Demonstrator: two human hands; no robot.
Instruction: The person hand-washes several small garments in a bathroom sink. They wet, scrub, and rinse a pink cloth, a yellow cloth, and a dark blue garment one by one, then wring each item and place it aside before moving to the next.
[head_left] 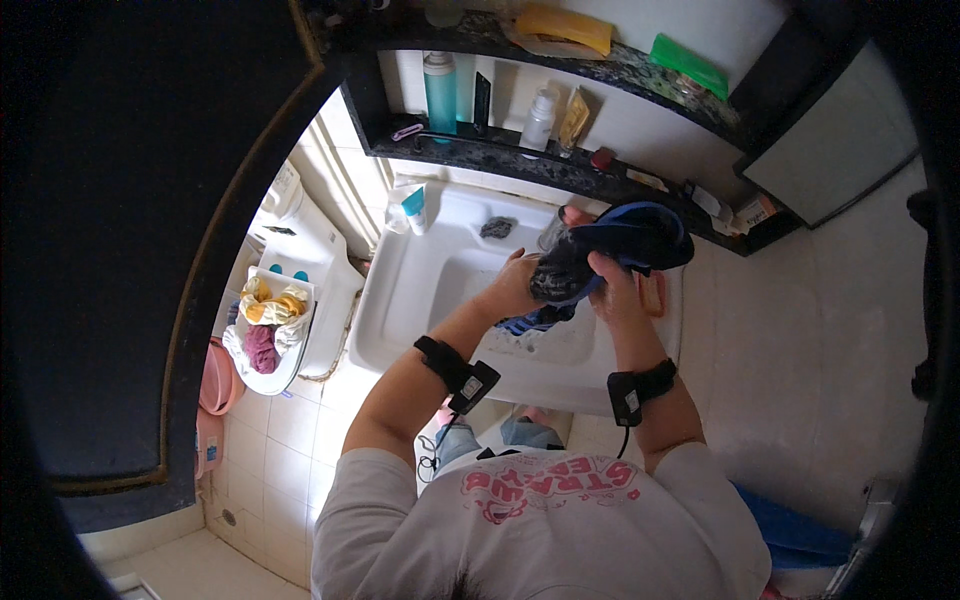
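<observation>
Over the white washbasin point(400, 300) I hold up a dark shoe point(610, 245) with a blue edge and whitish suds on its toe. My right hand point(612, 290) is closed round the shoe's side, with the thumb on the near face and fingertips showing beyond it. At the toe end, my left hand point(512, 288) is closed against the shoe; its fingertips are partly hidden behind it. Below, in the basin, lies a wet dark-blue item point(545, 318), partly hidden by the shoe and my hands. Foam shows near it.
A dark mesh pad point(498, 228) and a white-and-teal tube point(414, 210) sit on the basin's back rim. At its right is an orange dish point(652, 293). Bottles line a dark shelf point(470, 148) behind. Left stands a toilet point(325, 290) bearing a container of cloths point(262, 345).
</observation>
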